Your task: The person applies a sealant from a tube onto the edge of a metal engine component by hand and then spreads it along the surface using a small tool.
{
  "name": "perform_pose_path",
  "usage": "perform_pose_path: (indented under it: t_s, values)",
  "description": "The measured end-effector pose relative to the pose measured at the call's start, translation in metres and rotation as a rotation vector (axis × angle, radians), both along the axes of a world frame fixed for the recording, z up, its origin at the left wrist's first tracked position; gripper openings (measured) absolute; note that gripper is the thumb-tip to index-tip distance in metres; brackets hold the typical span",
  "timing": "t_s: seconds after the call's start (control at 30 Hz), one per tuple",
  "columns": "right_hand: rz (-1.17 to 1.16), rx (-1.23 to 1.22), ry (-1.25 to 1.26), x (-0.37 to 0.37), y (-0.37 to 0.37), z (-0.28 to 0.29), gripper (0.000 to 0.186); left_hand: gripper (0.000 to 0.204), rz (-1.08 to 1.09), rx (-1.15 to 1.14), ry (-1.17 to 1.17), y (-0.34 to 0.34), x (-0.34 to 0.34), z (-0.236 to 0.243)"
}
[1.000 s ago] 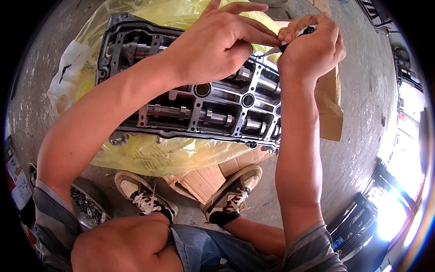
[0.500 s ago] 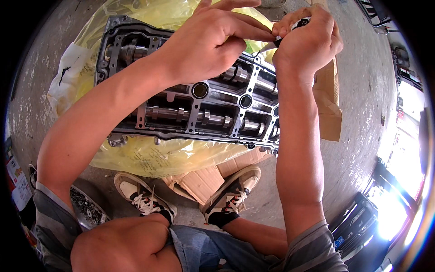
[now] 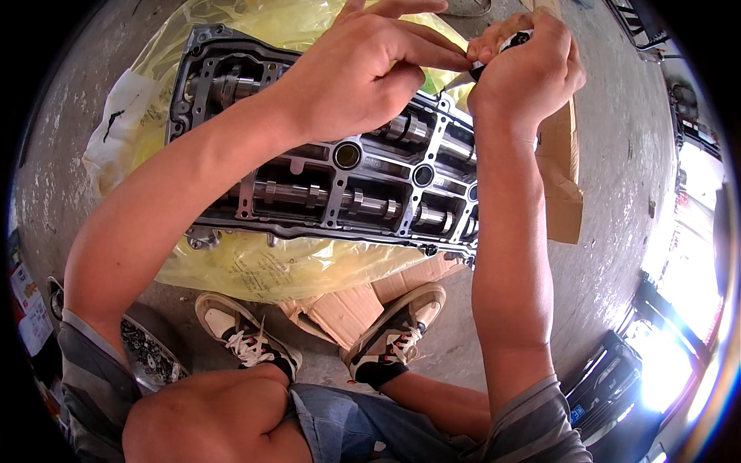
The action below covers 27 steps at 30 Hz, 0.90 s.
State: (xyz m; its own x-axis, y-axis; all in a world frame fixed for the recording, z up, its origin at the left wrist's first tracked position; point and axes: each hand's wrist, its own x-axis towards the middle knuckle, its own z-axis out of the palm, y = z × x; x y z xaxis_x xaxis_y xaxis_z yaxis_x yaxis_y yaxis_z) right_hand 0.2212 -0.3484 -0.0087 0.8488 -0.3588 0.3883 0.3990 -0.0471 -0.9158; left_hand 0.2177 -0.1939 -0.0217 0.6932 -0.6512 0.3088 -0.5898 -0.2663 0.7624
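Note:
An engine cylinder head (image 3: 370, 166) lies in front of me, with its camshafts (image 3: 309, 193) and several round bores showing. My right hand (image 3: 525, 73), at its far right edge, is wrapped round a small tube (image 3: 515, 40) with black and white markings. A pale tapered nozzle (image 3: 461, 79) points from the tube down and left to the head's far rim. My left hand (image 3: 363, 73) hovers over the far side of the head. Its fingers are stretched and apart, and the foremost fingertips meet the tube beside the right fingers. My left hand and forearm hide part of the head.
Yellow plastic sheeting (image 3: 262, 270) spreads under the head. Flattened cardboard (image 3: 340, 312) lies between my shoes (image 3: 401, 332), and a cardboard box (image 3: 562, 204) stands at the right. A tray of small metal parts (image 3: 150, 351) sits at lower left on the concrete floor (image 3: 617, 139).
The cylinder head appears shifted slightly to the right in the picture. Both hands keep nearly the same pose, and the tube stays in my right hand.

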Motion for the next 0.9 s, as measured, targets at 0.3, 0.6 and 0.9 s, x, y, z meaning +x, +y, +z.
perform_pose_path:
  t_s: [0.3,0.6,0.9]
  values:
    - [-0.103,-0.030,0.072,0.003,0.000,-0.008,0.027,0.046,0.009,0.014,-0.002,-0.003,0.000,-0.003]
    - [-0.192,-0.154,0.113,-0.001,-0.010,-0.014,0.025,0.045,-0.047,0.045,-0.007,-0.010,0.002,-0.002]
    - [-0.156,-0.043,0.141,-0.002,-0.016,-0.013,0.026,0.046,-0.071,0.040,0.026,-0.018,0.002,-0.003]
